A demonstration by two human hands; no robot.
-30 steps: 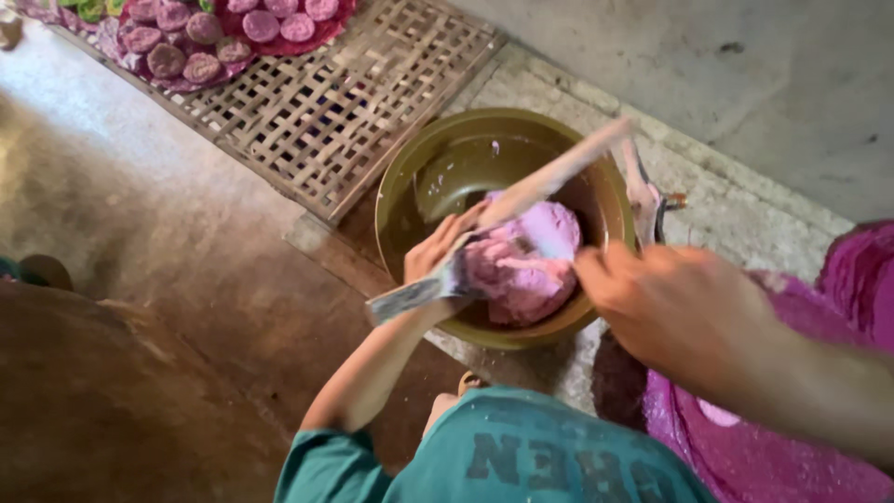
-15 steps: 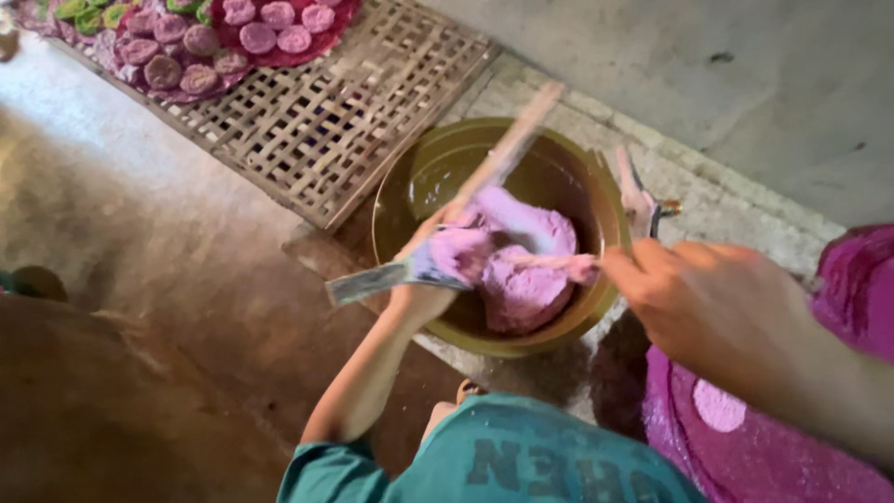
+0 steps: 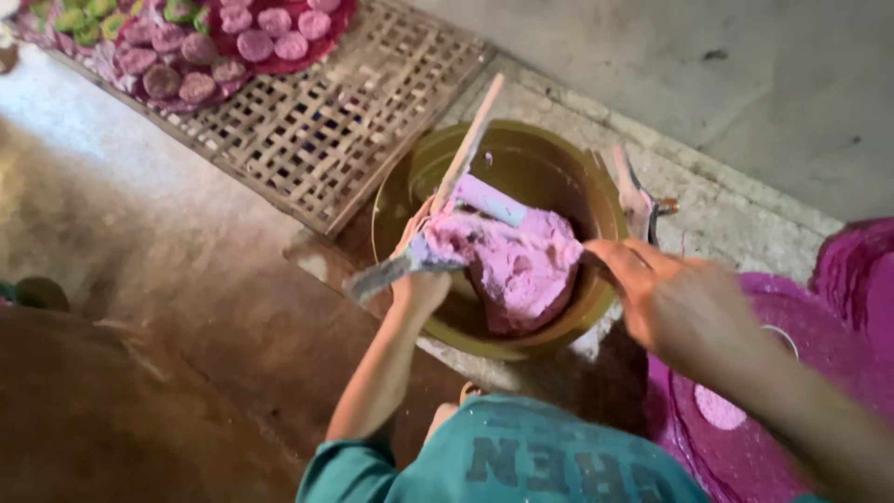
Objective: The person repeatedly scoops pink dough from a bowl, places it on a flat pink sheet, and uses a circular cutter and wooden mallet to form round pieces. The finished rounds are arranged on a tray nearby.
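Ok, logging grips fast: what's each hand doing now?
Left hand: not in view.
Right hand: at the pink dough, grip unclear.

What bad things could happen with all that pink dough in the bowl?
1. The pink dough is heaped on the near side of the brown bowl, so a hard push might roll it over the rim onto the floor.
2. The right hand and the other person's hand work close together around the wooden stick and flat scraper; fingers could get knocked.
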